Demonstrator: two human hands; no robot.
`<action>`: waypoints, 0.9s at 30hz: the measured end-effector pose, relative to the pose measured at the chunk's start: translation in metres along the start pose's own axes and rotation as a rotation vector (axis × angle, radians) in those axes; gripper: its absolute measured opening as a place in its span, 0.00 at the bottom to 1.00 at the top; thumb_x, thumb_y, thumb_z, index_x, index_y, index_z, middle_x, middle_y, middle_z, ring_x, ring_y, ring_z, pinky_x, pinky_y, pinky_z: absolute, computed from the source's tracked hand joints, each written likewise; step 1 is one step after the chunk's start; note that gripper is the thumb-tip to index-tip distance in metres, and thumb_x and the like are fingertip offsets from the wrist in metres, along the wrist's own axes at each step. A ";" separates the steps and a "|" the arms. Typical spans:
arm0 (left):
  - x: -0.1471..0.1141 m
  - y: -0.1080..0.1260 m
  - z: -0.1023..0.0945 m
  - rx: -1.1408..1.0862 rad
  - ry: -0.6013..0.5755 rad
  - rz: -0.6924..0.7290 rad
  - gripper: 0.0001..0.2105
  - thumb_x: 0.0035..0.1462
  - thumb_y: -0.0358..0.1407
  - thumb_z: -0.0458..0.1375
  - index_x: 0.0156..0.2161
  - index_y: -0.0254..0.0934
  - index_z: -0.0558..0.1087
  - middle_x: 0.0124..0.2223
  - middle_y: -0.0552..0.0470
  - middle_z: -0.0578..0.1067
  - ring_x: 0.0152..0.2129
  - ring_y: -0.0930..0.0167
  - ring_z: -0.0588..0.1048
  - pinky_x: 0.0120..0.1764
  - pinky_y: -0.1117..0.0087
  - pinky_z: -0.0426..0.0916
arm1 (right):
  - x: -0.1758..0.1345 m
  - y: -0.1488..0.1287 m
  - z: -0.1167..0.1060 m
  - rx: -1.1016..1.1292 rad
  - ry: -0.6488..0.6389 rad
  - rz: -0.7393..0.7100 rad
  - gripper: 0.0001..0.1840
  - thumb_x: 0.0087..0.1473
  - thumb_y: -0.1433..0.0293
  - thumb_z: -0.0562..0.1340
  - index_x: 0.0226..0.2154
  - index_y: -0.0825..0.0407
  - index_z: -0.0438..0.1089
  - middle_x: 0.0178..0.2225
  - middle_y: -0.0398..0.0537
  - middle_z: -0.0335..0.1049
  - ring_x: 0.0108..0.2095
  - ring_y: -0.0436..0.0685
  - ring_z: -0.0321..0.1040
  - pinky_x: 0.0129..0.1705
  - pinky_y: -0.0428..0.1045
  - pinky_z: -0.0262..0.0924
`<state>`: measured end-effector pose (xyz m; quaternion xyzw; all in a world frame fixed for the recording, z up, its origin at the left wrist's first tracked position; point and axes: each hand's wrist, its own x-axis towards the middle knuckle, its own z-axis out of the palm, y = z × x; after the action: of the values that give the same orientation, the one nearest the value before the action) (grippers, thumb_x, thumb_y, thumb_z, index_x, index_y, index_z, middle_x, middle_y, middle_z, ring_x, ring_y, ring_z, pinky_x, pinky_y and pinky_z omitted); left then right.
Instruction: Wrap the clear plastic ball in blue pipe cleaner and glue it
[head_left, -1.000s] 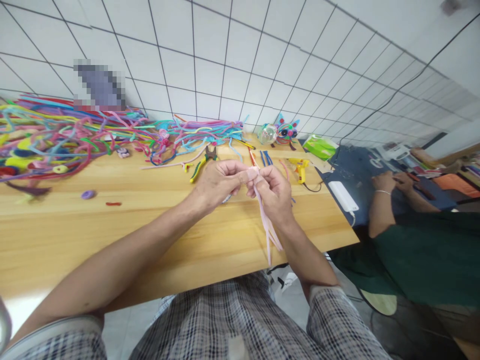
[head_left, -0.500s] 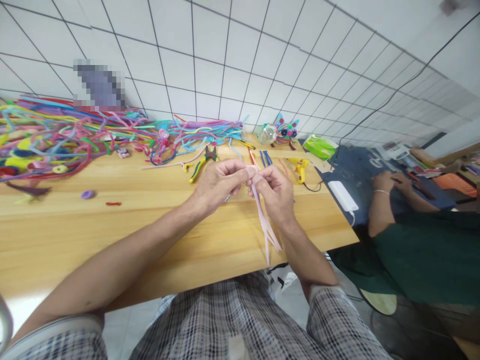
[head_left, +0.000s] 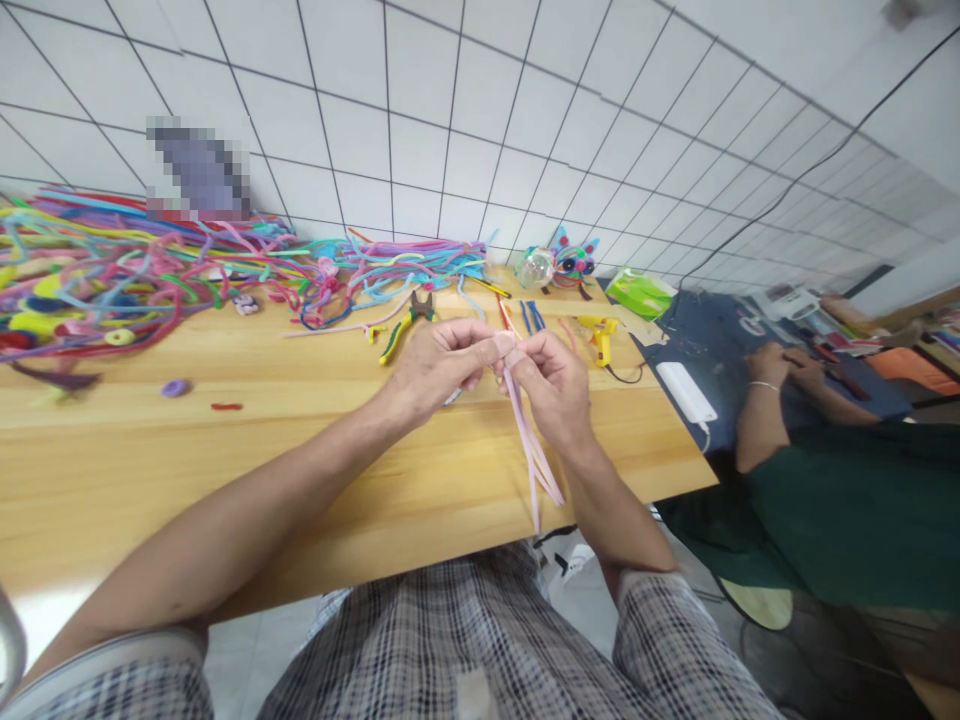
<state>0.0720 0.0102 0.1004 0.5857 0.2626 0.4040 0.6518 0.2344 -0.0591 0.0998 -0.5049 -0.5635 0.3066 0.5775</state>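
Observation:
Pale pink pipe cleaners (head_left: 529,455) hang down from between my two hands, their loose ends spread apart near the table's front edge. My left hand (head_left: 450,365) pinches their upper end between thumb and forefinger. Close against it, my right hand (head_left: 551,385) grips the same strands, thumb tip almost touching the left thumb. The gripped ends are mostly covered by fingers. Just behind my left hand lie pliers (head_left: 405,328) with yellow-green handles. Beyond my right hand are short blue pipe cleaner pieces (head_left: 532,317) and a yellow glue gun (head_left: 600,338).
A heap of colourful pipe cleaners (head_left: 135,270) covers the table's back left. A purple ring (head_left: 176,387) and a short red piece (head_left: 226,407) lie on the wood. A decorated animal face (head_left: 574,262) and green packet (head_left: 640,293) stand behind. At right, a person's hands (head_left: 787,365) rest over a dark table.
Almost nothing differs. Both hands keep their pinch on the pink pipe cleaners, with only a slight shift of the fingers and dangling ends.

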 end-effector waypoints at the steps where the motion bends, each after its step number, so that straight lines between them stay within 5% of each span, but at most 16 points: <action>1: 0.000 -0.001 0.000 0.002 0.002 -0.005 0.19 0.52 0.51 0.77 0.31 0.36 0.82 0.21 0.57 0.72 0.15 0.78 0.63 0.19 0.76 0.55 | 0.000 -0.001 0.000 0.008 0.000 0.002 0.23 0.61 0.48 0.74 0.30 0.48 0.71 0.26 0.39 0.77 0.23 0.48 0.72 0.27 0.46 0.67; 16: 0.000 0.000 0.001 -0.080 -0.025 0.072 0.17 0.53 0.48 0.77 0.33 0.36 0.82 0.25 0.56 0.75 0.17 0.79 0.64 0.21 0.75 0.56 | 0.010 0.004 -0.009 0.439 -0.279 0.324 0.29 0.51 0.46 0.81 0.36 0.48 0.72 0.28 0.38 0.76 0.22 0.48 0.71 0.22 0.44 0.67; 22: 0.003 -0.002 0.002 -0.082 0.030 0.039 0.18 0.50 0.48 0.79 0.32 0.36 0.82 0.25 0.56 0.75 0.17 0.79 0.62 0.20 0.75 0.53 | 0.010 0.003 -0.007 0.360 -0.264 0.282 0.28 0.54 0.44 0.78 0.35 0.48 0.73 0.22 0.33 0.68 0.18 0.46 0.60 0.20 0.43 0.58; 27: 0.000 0.004 0.006 -0.120 0.045 0.091 0.19 0.53 0.49 0.78 0.29 0.36 0.79 0.23 0.56 0.73 0.16 0.79 0.60 0.21 0.74 0.53 | 0.008 -0.001 -0.002 0.116 -0.218 0.164 0.31 0.60 0.37 0.71 0.33 0.49 0.73 0.23 0.36 0.66 0.21 0.47 0.62 0.24 0.45 0.60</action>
<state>0.0758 0.0064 0.1050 0.5477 0.2257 0.4613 0.6605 0.2373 -0.0527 0.1032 -0.4787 -0.5611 0.4378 0.5141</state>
